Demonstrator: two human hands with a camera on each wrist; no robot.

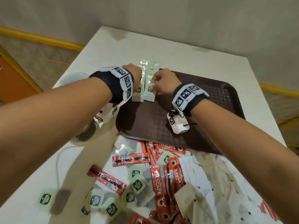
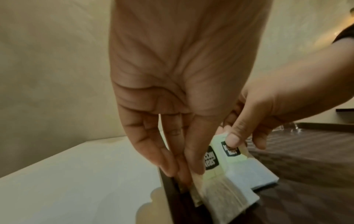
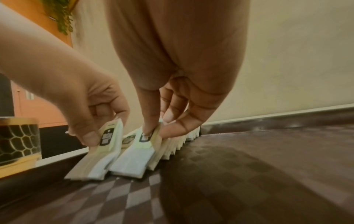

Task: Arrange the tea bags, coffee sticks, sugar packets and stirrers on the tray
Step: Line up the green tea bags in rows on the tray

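Tea bags (image 1: 143,88) stand in 2 rows along the far left corner of the brown tray (image 1: 210,110), leaning on one another like filed cards, with their green tags up; the left hand (image 1: 134,75) pinches the near end of the left row (image 3: 95,159) between thumb and fingers, the fingers pressed close together and pointing down at the tray's left rim; the right hand (image 1: 163,83) pinches the near end of the right row (image 3: 134,160), its thumb (image 2: 234,136) on a green tag and the forefinger behind it, the other fingers curled loosely; the 2 rows lie just beside each other, touching or nearly so, though the blur makes that hard to tell. The tray sits on a white table (image 1: 194,50); the rest of the tray's patterned floor is bare. In front of the tray, on the near side of the table, lies a loose heap: red coffee sticks (image 1: 155,178), more tea bags with green tags (image 1: 137,185) and pale paper sugar packets (image 1: 208,183), all mixed and overlapping. To the left of the tray stands a glass jar with a dark honeycomb pattern (image 3: 18,141).
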